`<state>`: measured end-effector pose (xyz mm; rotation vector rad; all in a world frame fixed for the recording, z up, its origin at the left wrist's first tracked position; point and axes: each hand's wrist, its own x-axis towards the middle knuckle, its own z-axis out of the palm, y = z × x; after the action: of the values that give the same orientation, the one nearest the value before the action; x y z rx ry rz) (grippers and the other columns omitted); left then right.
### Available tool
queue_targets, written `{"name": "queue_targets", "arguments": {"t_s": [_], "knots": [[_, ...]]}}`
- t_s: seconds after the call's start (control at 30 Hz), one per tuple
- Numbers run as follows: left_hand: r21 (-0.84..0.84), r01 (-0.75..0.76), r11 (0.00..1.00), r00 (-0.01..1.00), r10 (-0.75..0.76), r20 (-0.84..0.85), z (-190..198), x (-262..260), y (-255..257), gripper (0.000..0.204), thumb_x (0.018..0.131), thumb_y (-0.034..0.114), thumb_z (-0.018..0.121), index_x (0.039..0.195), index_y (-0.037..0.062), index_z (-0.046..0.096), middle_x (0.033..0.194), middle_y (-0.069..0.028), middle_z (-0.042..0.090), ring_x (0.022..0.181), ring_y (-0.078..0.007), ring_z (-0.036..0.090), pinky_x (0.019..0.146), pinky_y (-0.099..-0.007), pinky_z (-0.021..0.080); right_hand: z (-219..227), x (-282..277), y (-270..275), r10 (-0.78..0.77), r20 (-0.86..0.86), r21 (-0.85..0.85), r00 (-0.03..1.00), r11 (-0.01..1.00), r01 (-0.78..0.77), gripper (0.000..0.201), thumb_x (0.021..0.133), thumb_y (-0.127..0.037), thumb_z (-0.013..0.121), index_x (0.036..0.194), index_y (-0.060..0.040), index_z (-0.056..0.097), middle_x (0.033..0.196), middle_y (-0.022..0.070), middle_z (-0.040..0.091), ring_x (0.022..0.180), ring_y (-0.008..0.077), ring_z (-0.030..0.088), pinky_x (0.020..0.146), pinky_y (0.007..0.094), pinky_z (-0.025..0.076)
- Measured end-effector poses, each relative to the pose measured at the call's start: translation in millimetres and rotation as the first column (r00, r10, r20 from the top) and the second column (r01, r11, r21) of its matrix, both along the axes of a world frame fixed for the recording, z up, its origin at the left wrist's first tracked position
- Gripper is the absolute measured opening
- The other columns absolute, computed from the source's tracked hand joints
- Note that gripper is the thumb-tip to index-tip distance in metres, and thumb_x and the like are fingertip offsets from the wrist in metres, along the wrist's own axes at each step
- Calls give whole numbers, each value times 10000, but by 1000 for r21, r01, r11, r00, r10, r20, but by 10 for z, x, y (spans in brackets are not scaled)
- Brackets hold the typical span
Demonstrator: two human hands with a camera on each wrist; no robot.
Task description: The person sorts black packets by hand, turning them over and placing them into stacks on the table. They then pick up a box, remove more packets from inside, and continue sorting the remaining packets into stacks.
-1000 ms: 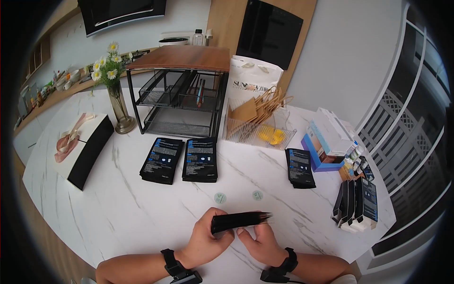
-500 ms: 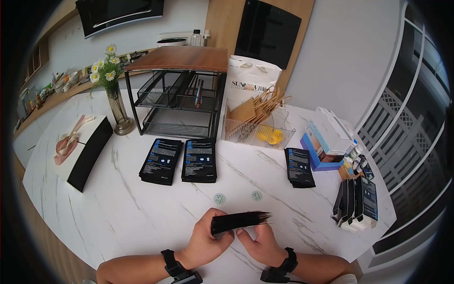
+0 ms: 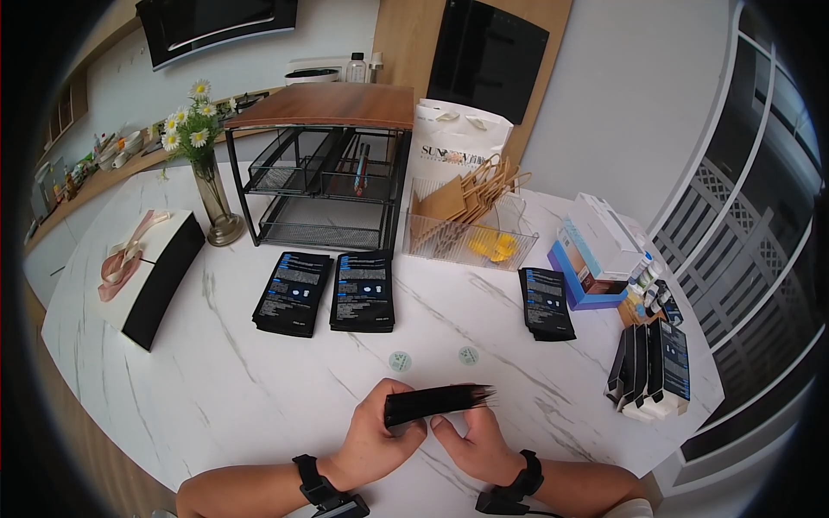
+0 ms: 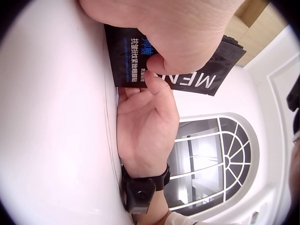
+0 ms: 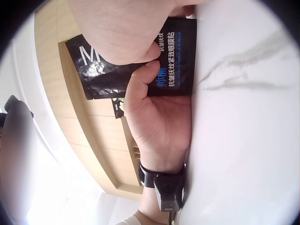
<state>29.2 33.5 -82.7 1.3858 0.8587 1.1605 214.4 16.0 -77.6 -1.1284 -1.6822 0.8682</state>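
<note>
Close over the table's front, both hands hold an upright stack of black eye-patch sachets point(image 3: 432, 404). My left hand point(image 3: 367, 442) grips its left end, thumb on the near face. At the other end, my right hand point(image 3: 479, 447) pinches the sachets between the thumb and the fingers behind. White and blue print shows on the front sachet point(image 4: 126, 63) in the left wrist view. In the right wrist view, the thumbs meet near the lower middle of the packet point(image 5: 183, 61). The stack's top edges fan out toward the right.
Two sachet piles point(image 3: 292, 293) point(image 3: 363, 292) lie ahead, another pile point(image 3: 546, 304) right. Black boxes point(image 3: 652, 371) stand at the right edge. Two round green stickers point(image 3: 400, 362) lie beyond the hands. Behind are a mesh organizer point(image 3: 324, 168), a clear basket point(image 3: 471, 242) and a flower vase point(image 3: 216, 194).
The head view has shifted slightly, so the things at the back sit a little further left. Both hands and the sachet stack keep the same pose.
</note>
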Motion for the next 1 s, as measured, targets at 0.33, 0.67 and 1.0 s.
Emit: {"name": "queue_targets", "arguments": {"t_s": [0.33, 0.67, 1.0], "knots": [[11, 6, 1000, 1000, -6, -25, -3, -10, 8, 315, 833, -10, 703, 1105, -3, 545, 894, -62, 674, 829, -102, 642, 792, -272, 539, 6, -12, 1, -4, -23, -3, 1000, 1000, 4, 325, 929, -67, 641, 1238, 5, 566, 1156, 178, 653, 1087, 308, 640, 993, 400, 479], [10, 7, 1000, 999, -6, -34, 8, -14, 6, 308, 832, -14, 700, 1099, -2, 546, 882, -55, 668, 820, -97, 634, 777, -272, 535, -24, 2, 5, 9, -2, 5, 1000, 1000, -9, 338, 929, -67, 641, 1248, 7, 558, 1151, 182, 655, 1082, 310, 646, 984, 402, 486], [5, 3, 1000, 999, -2, -47, 70, -10, -5, 295, 836, -21, 694, 1091, 0, 546, 888, -54, 671, 826, -96, 634, 782, -267, 535, -18, -3, 1, 2, -21, -17, 1000, 1000, -2, 350, 925, -62, 638, 1254, 14, 546, 1169, 187, 648, 1097, 311, 637, 994, 404, 479]]}}
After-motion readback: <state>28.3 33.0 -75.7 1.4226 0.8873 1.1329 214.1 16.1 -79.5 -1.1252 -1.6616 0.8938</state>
